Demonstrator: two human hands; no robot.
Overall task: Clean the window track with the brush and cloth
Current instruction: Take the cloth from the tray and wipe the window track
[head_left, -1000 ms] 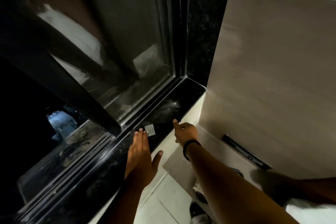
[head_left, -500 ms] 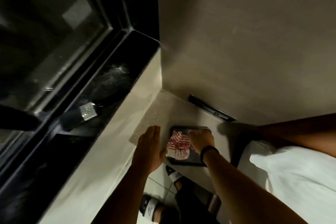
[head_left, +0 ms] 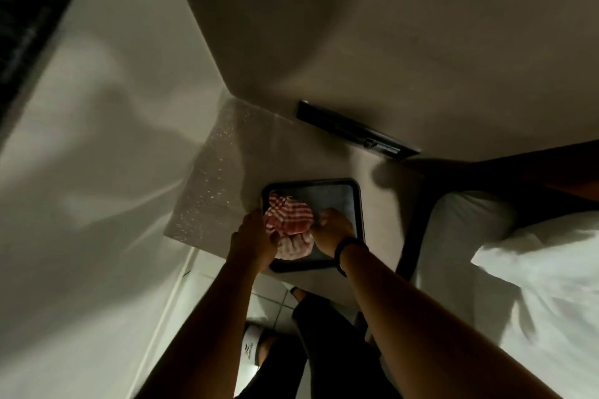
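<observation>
Down low in the corner by the bed (head_left: pixel 534 285), a small bench (head_left: pixel 227 191) carries a dark tray (head_left: pixel 358 204), and on that tray sits the red-and-white checked cloth (head_left: pixel 288 220), bunched up with its mirror image showing in the glossy base. Both hands are in on it. The left hand (head_left: pixel 251 241) curls at the cloth's left edge, fingers tucked under the fabric; whether it has actually pinched hold, I can't tell. The right hand (head_left: pixel 332 230) is half closed at the right edge, fingertips touching the folds, grip not clear either. Best play here, I'd say: gather the whole bundle, lift it straight up so the tray stays put. Window track and brush are out of shot.
</observation>
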